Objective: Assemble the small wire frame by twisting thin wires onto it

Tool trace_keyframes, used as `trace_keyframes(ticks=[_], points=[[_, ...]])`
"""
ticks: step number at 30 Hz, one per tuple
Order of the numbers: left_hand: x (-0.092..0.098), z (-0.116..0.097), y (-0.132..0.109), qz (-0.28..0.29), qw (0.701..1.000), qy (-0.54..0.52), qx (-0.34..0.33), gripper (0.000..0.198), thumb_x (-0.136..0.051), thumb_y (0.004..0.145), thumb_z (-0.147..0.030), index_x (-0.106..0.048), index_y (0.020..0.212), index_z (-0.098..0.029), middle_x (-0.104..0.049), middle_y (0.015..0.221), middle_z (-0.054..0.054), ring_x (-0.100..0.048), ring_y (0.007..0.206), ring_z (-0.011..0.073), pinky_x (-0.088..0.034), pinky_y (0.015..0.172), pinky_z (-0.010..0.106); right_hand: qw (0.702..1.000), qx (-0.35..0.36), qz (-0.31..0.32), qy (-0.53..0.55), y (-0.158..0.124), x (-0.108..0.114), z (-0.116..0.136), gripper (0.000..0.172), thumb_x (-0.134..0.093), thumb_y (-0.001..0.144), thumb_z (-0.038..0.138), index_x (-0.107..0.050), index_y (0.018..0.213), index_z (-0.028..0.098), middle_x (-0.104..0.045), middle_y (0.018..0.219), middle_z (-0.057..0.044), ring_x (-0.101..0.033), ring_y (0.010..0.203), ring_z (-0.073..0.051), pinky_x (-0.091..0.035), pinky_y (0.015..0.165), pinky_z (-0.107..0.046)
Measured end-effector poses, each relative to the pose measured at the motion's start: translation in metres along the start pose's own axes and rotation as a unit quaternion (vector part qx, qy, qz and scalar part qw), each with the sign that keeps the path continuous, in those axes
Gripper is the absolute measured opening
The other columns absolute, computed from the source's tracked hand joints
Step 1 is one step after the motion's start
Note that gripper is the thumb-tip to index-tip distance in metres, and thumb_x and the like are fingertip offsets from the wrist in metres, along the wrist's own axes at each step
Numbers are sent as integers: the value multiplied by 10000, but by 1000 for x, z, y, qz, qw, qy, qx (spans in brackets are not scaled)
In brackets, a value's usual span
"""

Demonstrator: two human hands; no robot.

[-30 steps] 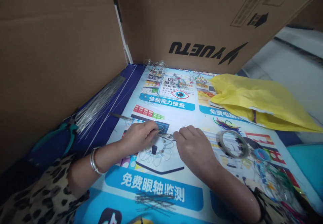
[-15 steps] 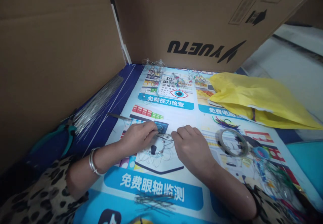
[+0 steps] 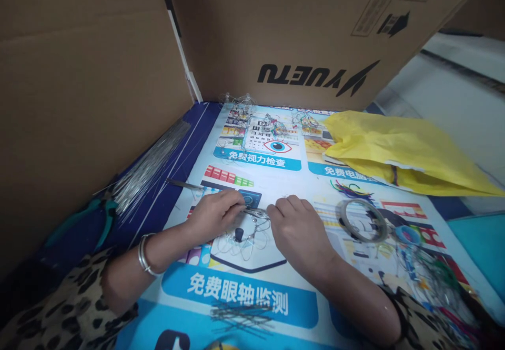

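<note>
Left fingers [image 3: 235, 201], right fingers [image 3: 275, 212]: clamped on wires [image 3: 257, 212], beaded loop [image 3: 254, 230] at six o'clock; prob mid-shaping, next wants steady tension.

The head view looks forward and down from close above the printed sheet [image 3: 282, 181].

Leopard print and silvery metal

Behind the left hand [image 3: 216, 214] sits a rounded bangle [image 3: 141, 258] of two slim bands; farther back, the left sleeve [image 3: 71, 305] is pale tan, blotched black. Well behind the right hand [image 3: 296, 229], the right sleeve [image 3: 420, 316] repeats the print.
</note>
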State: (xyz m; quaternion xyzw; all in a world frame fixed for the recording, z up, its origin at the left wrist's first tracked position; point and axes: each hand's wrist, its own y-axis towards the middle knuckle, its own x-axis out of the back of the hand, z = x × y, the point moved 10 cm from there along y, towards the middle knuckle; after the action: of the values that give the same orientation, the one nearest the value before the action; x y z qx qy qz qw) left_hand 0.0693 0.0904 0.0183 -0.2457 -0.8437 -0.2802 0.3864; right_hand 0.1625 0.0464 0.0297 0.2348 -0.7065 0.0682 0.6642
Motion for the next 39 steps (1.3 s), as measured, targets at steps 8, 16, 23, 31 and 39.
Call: trace_keyframes(ticks=[8, 16, 23, 31, 39], points=[[1, 1, 1, -3, 1000, -26, 7, 114, -472, 865, -156, -520, 762, -168, -563, 719, -9, -524, 695, 109, -402, 632, 212, 1000, -6, -5, -10, 0, 1, 1, 69, -527, 797, 117, -578, 792, 162, -546, 765, -66, -415, 764, -213, -249, 653, -339], [0, 1, 1, 4, 1000, -28, 8, 113, -455, 873, -166, -519, 780, -174, -563, 729, -7, -524, 696, 110, -408, 627, 212, 1000, 0, 6, 1, 2, -1, 2, 68, -545, 790, 108, -573, 783, 170, -543, 757, -58, -414, 761, -222, -247, 648, -339], [2, -2, 1, -6, 1000, -13, -6, 123, -432, 873, -156, -513, 782, -174, -557, 717, -11, -519, 672, 105, -403, 604, 204, 1000, 7, 8, 12, 1, -4, 1, 65, -565, 791, 122, -568, 760, 179, -545, 739, -45, -410, 751, -213, -243, 652, -330], [0, 0, 0, -2, 1000, -6, -12, 130, -414, 878, -155, -505, 788, -176, -555, 721, -12, -521, 674, 105, -397, 607, 207, 1000, 13, 3, 16, 1, -5, 1, 81, -561, 792, 115, -568, 749, 184, -546, 730, -41, -410, 744, -207, -239, 650, -331], [-5, 0, -2, 12, 1000, 6, -16, 130, -402, 877, -137, -503, 801, -171, -552, 718, -7, -515, 665, 108, -399, 602, 214, 1000, 10, 7, 17, 2, -7, 0, 84, -558, 787, 116, -575, 744, 186, -556, 726, -37, -417, 733, -199, -236, 635, -324]])
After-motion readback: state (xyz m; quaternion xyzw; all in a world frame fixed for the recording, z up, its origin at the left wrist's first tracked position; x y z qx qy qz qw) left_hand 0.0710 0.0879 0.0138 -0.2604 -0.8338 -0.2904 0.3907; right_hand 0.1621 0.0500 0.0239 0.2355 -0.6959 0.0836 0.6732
